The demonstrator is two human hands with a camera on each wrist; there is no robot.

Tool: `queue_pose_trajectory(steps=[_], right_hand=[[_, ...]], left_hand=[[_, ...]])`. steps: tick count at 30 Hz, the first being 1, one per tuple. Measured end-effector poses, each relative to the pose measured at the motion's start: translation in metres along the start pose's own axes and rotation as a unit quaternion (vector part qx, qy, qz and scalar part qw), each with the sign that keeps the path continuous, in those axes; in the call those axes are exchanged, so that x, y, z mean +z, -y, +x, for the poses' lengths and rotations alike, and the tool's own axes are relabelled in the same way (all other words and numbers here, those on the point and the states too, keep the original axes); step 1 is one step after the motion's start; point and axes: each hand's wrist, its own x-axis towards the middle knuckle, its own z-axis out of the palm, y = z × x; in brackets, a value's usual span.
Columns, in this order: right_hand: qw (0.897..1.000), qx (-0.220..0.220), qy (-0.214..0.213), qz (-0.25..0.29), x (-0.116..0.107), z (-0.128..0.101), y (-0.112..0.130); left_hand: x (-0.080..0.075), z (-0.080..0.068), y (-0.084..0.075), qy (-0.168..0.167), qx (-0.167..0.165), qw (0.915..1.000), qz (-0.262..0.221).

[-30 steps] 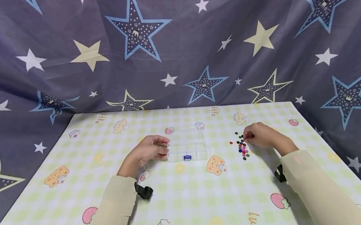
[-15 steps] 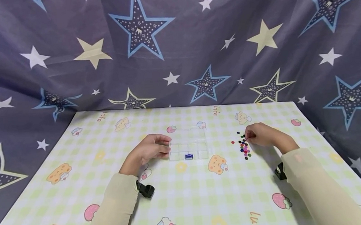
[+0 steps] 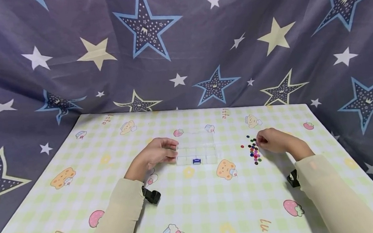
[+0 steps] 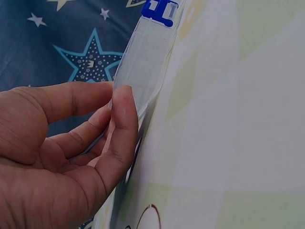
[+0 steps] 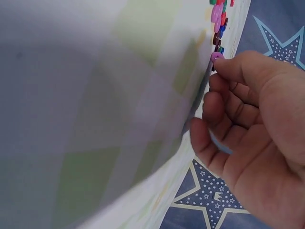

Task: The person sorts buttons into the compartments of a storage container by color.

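A clear plastic compartment box with a blue clasp lies flat at the table's middle. My left hand grips its left end, thumb on the near edge and fingers curled behind, as the left wrist view shows on the box. A small pile of coloured buttons lies to the right of the box. My right hand is at the pile's far end, fingers curled. In the right wrist view its thumb tip and forefinger close on a purple button at the end of the pile.
The table wears a green-checked cloth printed with bears and strawberries. A dark star-patterned fabric hangs behind and round the sides. Black wrist straps sit on both sleeves.
The view has shifted slightly. My right hand's fingertips have settled a little closer onto the pile's far end. The left hand and the box keep their places.
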Motion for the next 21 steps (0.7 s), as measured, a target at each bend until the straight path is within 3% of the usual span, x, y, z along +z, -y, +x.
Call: queue_pose_trajectory(steps=[15,21], right_hand=[[0.997,-0.031,-0.072,0.015,0.004,0.006,0.004],[0.997,-0.026,-0.07,0.029,0.002,0.018,0.019]], left_hand=[[-0.001,0.001,0.0,0.0,-0.002,1.0,-0.002],[-0.002,0.001,0.0,0.0,-0.003,1.0,-0.006]])
